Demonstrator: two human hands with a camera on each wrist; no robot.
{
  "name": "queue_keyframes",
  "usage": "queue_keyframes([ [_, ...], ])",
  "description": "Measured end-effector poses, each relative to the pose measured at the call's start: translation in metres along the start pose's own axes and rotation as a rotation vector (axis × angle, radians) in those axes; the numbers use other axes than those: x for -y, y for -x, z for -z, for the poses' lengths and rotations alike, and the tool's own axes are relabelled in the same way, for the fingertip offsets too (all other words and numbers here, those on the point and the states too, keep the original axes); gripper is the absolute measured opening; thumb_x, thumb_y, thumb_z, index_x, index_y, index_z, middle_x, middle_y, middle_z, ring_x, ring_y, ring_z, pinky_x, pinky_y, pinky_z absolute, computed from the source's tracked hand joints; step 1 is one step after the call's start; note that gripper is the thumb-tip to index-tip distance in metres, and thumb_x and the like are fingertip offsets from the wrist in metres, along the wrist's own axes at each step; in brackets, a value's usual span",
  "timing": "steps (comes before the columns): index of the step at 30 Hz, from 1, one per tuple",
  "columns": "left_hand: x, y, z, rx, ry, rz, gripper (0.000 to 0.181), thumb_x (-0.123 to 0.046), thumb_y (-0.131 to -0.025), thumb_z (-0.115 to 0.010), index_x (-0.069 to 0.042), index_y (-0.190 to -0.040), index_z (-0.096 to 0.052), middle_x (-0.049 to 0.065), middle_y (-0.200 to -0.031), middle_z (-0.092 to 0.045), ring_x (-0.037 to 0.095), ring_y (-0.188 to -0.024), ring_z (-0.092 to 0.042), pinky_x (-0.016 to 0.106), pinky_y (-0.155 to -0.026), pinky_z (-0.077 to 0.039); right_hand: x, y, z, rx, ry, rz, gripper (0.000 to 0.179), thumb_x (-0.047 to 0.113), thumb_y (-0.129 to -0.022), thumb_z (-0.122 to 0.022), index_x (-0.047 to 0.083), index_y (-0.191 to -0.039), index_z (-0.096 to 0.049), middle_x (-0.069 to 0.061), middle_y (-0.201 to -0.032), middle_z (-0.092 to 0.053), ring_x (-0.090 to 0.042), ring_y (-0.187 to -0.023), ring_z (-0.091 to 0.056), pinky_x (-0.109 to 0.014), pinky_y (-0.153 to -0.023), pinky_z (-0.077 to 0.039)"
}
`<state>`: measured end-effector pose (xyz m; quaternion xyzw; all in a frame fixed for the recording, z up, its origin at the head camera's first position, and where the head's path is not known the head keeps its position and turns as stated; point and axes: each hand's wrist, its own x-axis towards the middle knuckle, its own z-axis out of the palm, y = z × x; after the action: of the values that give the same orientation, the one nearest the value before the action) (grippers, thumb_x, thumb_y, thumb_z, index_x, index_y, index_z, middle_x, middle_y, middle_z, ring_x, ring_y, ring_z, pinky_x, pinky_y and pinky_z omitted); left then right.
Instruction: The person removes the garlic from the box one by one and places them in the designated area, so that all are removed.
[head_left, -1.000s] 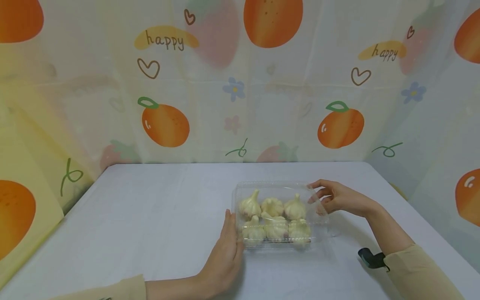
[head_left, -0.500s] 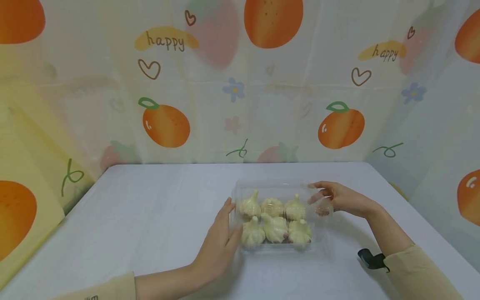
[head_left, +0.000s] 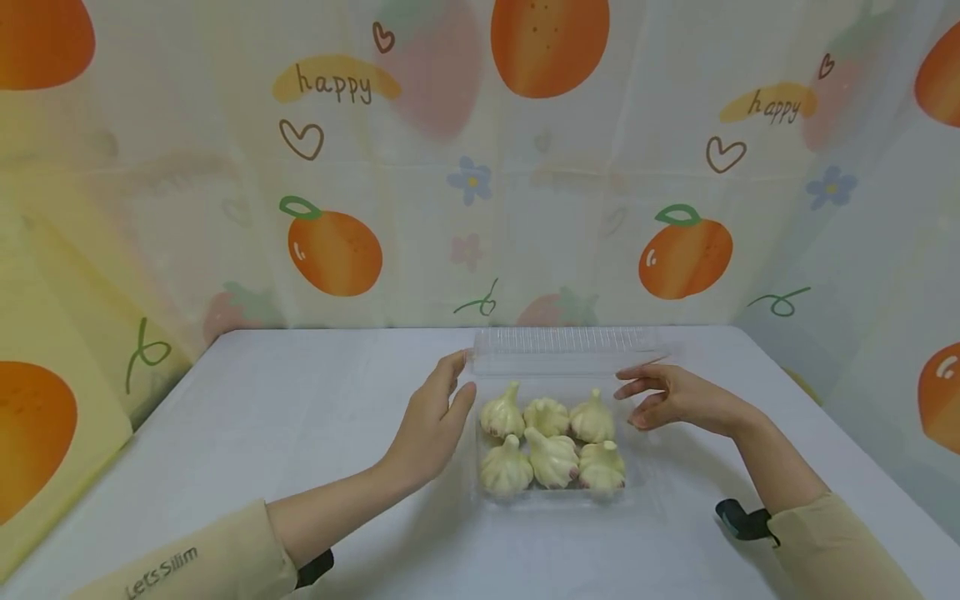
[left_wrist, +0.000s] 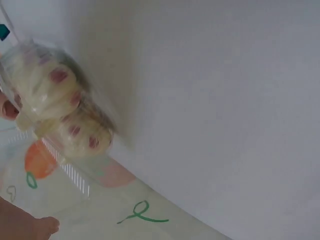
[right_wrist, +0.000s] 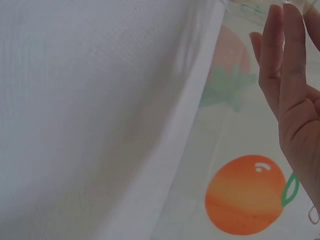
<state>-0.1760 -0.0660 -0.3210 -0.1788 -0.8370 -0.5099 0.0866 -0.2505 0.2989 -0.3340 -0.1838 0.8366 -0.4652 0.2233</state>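
Note:
A clear plastic box (head_left: pixel 647 498) holds several whole garlic bulbs (head_left: pixel 553 457) in two rows. Its hinged lid (head_left: pixel 570 360) stands raised at the far side. My left hand (head_left: pixel 429 421) is at the left of the box, fingertips right at the lid's left edge and thumb apart from the fingers. At the right side, my right hand (head_left: pixel 678 398) has loosely bent fingers that overlap the box's edge. The left wrist view shows garlic bulbs (left_wrist: pixel 52 92) through the clear wall, with part of my left hand (left_wrist: pixel 27 225) below. Straighter fingers of my right hand (right_wrist: pixel 295 95) show in the right wrist view.
The box stands on a white-covered table (head_left: pixel 330 417). Behind it hangs a pale curtain (head_left: pixel 555 217) printed with oranges, hearts and strawberries. Black wrist straps show at both sleeves (head_left: pixel 840 542).
The lid has swung up and away to the far side, baring the garlic. My left hand has moved up and away with it, from the box's front left. My right hand has stayed nearly in place.

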Motion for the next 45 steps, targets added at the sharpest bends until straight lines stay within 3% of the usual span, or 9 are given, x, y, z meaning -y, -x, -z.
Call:
queue_keyframes([
  [5,-0.002,-0.024,0.005,-0.001,0.056,0.076,0.046,-0.019,-0.104,-0.041,-0.003,-0.146,-0.037,0.014,-0.155,-0.042,0.031,-0.148,-0.036,0.047,-0.121,-0.033,0.001,0.0,0.0,0.005,0.003,0.009,0.084,0.01,-0.087,-0.071,-0.001,-0.154,-0.021,-0.033,-0.148,-0.039,-0.031,-0.109,-0.068,-0.03,-0.086,-0.057],
  [12,0.006,-0.055,0.005,0.029,0.109,0.249,0.055,-0.026,-0.101,-0.043,-0.008,-0.151,-0.032,0.011,-0.156,-0.041,0.031,-0.149,-0.034,0.05,-0.122,-0.031,-0.001,-0.004,-0.001,-0.029,-0.013,0.004,0.092,0.01,-0.085,-0.072,0.011,-0.158,-0.016,-0.029,-0.155,-0.031,-0.032,-0.118,-0.062,-0.033,-0.087,-0.058],
  [19,0.021,-0.073,0.003,0.053,0.19,0.346,0.063,-0.024,-0.098,-0.045,-0.01,-0.155,-0.025,0.013,-0.158,-0.037,0.035,-0.148,-0.033,0.055,-0.121,-0.029,-0.004,-0.006,-0.001,-0.023,-0.065,0.011,0.102,0.009,-0.085,-0.073,0.017,-0.16,-0.005,-0.023,-0.163,-0.019,-0.035,-0.125,-0.058,-0.034,-0.089,-0.057],
  [28,0.046,-0.079,-0.003,0.101,0.346,0.411,0.064,-0.014,-0.099,-0.041,0.005,-0.154,-0.016,0.023,-0.162,-0.023,0.042,-0.149,-0.028,0.05,-0.121,-0.032,-0.003,-0.005,-0.003,0.002,-0.072,0.035,0.098,0.006,-0.084,-0.071,0.016,-0.16,-0.01,-0.023,-0.164,-0.016,-0.035,-0.125,-0.058,-0.035,-0.089,-0.058],
  [39,0.061,-0.081,-0.011,0.125,0.378,0.441,0.064,-0.013,-0.098,-0.042,0.012,-0.152,-0.017,0.028,-0.16,-0.022,0.044,-0.148,-0.027,0.049,-0.121,-0.032,-0.004,-0.006,-0.003,0.009,-0.027,0.047,0.091,0.007,-0.084,-0.071,0.01,-0.158,-0.018,-0.023,-0.165,-0.01,-0.037,-0.126,-0.059,-0.032,-0.089,-0.058],
  [45,0.066,-0.077,-0.012,0.145,0.393,0.443,0.063,-0.013,-0.099,-0.041,0.014,-0.151,-0.015,0.031,-0.16,-0.02,0.046,-0.148,-0.025,0.05,-0.122,-0.029,-0.003,-0.006,-0.003,0.022,-0.025,0.045,0.087,0.009,-0.084,-0.072,0.013,-0.157,-0.025,-0.019,-0.166,-0.01,-0.036,-0.126,-0.058,-0.034,-0.089,-0.058],
])
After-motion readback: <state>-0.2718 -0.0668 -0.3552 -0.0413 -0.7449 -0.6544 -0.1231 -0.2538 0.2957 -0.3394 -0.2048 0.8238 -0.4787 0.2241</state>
